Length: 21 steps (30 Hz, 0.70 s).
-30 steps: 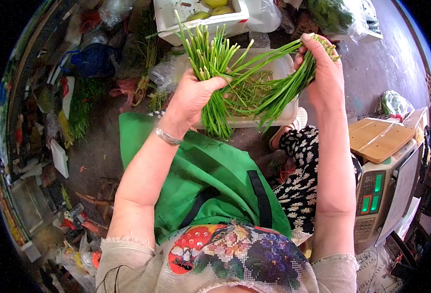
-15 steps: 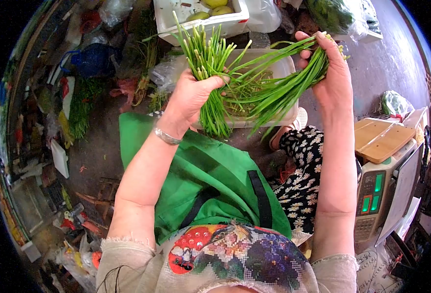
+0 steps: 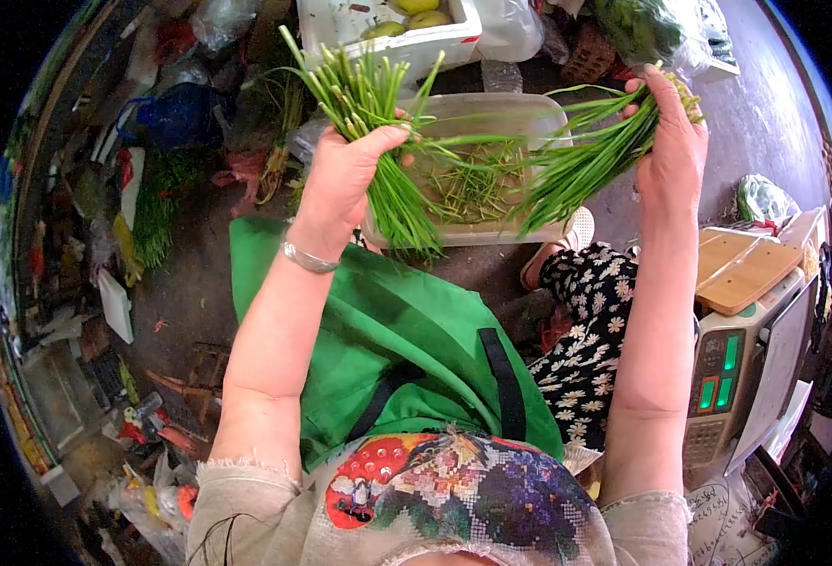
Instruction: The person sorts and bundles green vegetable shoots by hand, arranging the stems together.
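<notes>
My left hand [image 3: 348, 170] is closed around a bundle of garlic chives [image 3: 399, 212], cut pale ends up and green leaves hanging down. At the right, my right hand [image 3: 669, 127] grips a second bunch of chives [image 3: 590, 156] whose leaves point left and down. A few long leaves stretch between the two bunches. Below them stands a clear plastic tub [image 3: 539, 113] with loose green trimmings [image 3: 477, 184] in it. A green apron [image 3: 407, 330] covers my lap.
A white foam box [image 3: 388, 57] with several yellow-green fruits is beyond the tub. A digital scale [image 3: 718, 377] with a wooden board [image 3: 741, 269] on it stands at the right. More greens [image 3: 161, 203] and bags litter the left floor.
My hands have moved apart, the left one leftward and the right one rightward. The two bunches have drawn away from each other, and more of the tub's trimmings show.
</notes>
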{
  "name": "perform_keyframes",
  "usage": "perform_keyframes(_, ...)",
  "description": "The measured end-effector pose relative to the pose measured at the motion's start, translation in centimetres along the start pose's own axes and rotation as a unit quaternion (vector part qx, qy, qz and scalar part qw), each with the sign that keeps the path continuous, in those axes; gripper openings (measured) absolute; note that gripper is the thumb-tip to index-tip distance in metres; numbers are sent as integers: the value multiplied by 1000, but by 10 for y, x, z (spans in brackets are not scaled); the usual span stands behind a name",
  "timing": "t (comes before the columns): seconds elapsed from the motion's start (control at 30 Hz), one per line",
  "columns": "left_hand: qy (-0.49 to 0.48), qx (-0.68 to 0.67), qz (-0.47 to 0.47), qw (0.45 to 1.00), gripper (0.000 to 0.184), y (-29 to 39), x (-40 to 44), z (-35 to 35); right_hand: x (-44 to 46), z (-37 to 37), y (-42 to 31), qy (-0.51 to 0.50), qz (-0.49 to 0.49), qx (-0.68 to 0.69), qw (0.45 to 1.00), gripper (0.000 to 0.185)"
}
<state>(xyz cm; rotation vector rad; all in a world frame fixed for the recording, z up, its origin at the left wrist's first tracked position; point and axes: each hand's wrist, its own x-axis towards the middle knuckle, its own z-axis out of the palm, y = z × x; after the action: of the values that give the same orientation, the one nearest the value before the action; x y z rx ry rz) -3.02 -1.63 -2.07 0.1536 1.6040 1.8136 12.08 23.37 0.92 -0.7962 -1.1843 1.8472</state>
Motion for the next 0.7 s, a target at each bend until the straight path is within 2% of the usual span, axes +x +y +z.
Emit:
perform_keyframes(0.13,50,-14,73,996,24,3,5,-9,2,-2,3,5,-24,-44,999,13)
perform_keyframes(0.27,37,-9,77,996,24,3,2,-5,-7,8,11,-18,12,-77,997,13)
perform_keyframes(0.37,-23,32,23,999,25,1,-5,6,-14,16,16,-38,33,-82,995,14)
perform_keyframes(0.43,-70,32,-27,997,32,1,-8,11,-17,19,23,-44,47,-80,995,14)
perform_keyframes(0.47,-108,66,58,990,34,-9,-8,13,-20,22,25,-52,45,-89,994,13)
perform_keyframes(0.53,-145,99,141,974,36,-20,-9,14,-23,23,32,-73,42,-92,992,12)
perform_keyframes(0.6,-138,132,85,978,39,-22,-11,16,-27,27,35,-81,49,-96,991,13)
perform_keyframes(0.7,-115,130,119,978,39,-26,-13,22,-33,32,40,-79,60,-102,990,13)
